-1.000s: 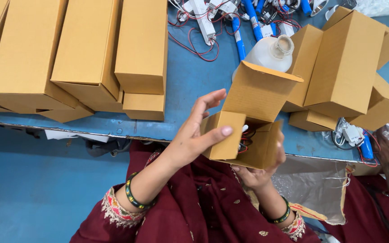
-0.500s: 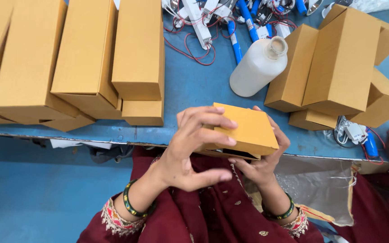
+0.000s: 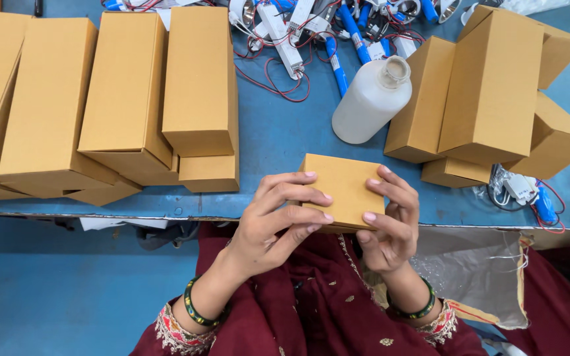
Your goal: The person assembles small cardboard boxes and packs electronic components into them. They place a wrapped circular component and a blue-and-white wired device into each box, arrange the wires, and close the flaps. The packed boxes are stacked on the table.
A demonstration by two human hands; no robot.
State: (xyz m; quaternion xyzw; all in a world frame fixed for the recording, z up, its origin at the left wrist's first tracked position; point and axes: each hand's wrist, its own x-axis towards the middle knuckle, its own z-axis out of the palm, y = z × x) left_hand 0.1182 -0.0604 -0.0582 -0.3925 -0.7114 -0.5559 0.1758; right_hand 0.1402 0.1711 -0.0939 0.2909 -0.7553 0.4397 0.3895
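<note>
I hold a small tan cardboard box (image 3: 342, 186) over the near edge of the blue table (image 3: 278, 142). My left hand (image 3: 277, 221) grips its left side, fingers curled over the top. My right hand (image 3: 387, 224) grips its right side, fingertips pressed on the top face. The box is closed, its flat top facing the camera. Both wrists wear green bangles over maroon sleeves.
Closed tan boxes (image 3: 126, 99) lie in rows at the left. More tan boxes (image 3: 493, 86) are stacked at the right. A white plastic bottle (image 3: 369, 102) lies tipped behind the held box. Blue parts with red wires (image 3: 311, 33) are piled at the back. A plastic bag (image 3: 476, 270) hangs below the table edge.
The open flaps of the held box have been folded shut. Both hands have turned the box flat and lowered it toward the table edge. The white bottle is now uncovered.
</note>
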